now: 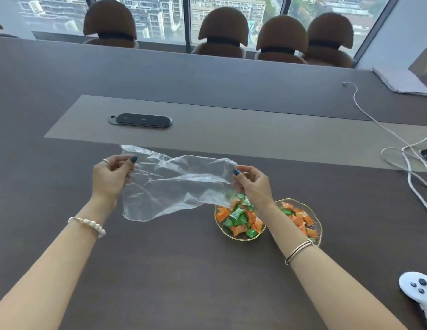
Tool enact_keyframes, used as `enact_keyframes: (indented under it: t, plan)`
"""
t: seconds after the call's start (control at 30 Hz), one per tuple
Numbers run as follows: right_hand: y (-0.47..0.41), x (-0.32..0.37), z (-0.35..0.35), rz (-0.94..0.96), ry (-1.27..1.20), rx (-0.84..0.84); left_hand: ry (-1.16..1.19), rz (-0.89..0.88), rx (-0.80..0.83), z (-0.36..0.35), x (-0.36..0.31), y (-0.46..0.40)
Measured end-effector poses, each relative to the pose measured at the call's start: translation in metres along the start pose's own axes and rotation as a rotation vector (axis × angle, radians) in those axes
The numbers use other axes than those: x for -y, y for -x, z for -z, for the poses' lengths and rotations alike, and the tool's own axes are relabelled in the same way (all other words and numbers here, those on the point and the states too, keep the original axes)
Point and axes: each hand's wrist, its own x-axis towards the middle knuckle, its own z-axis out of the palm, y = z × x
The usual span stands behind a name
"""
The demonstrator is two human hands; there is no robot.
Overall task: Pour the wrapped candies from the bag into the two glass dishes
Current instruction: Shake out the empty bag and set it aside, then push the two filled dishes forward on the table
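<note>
two glass dishes, the near dish [240,220] and its neighbour [300,221], hold the candies [238,216]. just beyond the near dish, left hand [112,176] and right hand [251,183] each pinch the bag [174,184], stretched limp, apparently emptied.

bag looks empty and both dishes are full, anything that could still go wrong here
1. The clear bag, stretched between the left hand and right hand, hangs just above the nearer dish; its loose edge could drag candies over the low rim.
2. The right forearm crosses over the farther dish; lowering it might tip the dish or knock it toward the white cable.
</note>
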Motion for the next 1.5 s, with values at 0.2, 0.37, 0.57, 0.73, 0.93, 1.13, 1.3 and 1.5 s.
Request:
enact_keyframes:
  t: [0.2,0.37,0.57,0.73,0.93,1.13,1.3,1.5]
  plan:
    - [-0.022,-0.017,-0.111,-0.040,0.073,0.040,-0.129,0.088,-0.071,0.073,0.061,-0.054]
    - [-0.033,-0.037,-0.165,-0.141,0.187,0.154,-0.193,0.216,-0.116,0.114,0.098,-0.085]
    - [-0.034,-0.050,-0.170,-0.201,0.360,0.149,-0.376,0.251,-0.157,0.124,0.120,-0.096]
    - [-0.010,-0.044,-0.113,-0.159,0.258,0.037,-0.596,0.042,-0.238,0.087,0.081,-0.085]
    - [0.048,-0.078,-0.006,-0.260,0.155,-0.242,-0.394,-0.272,0.153,-0.024,0.041,-0.010]
    - [0.075,-0.110,0.041,-0.311,0.085,-0.341,-0.271,-0.045,0.506,-0.119,0.065,0.062]
    - [0.077,-0.118,0.078,-0.262,0.105,-0.502,-0.329,0.286,0.460,-0.149,0.098,0.085]
    - [0.071,-0.135,0.159,-0.395,0.241,-0.720,-0.304,0.461,0.418,-0.166,0.115,0.098]
